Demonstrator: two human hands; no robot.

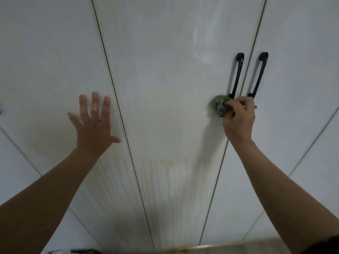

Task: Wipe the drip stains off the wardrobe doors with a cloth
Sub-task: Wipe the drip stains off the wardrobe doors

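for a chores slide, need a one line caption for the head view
Right hand holds a grey cloth against the wardrobe door beside black handles, left hand flat; yellow drip stains below.

Both arms reach forward and up, bare along the forearms. The left arm comes in from the lower left corner, its wrist nearly straight. The left hand (93,123) lies palm-flat on a wardrobe door (45,70), its four fingers straight, spread and pointing up, the thumb stuck out towards the middle. The right arm rises from the lower right corner, where a dark sleeve (324,246) edge shows. The right hand (240,121) shows its back to the camera. Its fingers are curled, pinching a bunched cloth (219,106) at the fingertips on its left side.
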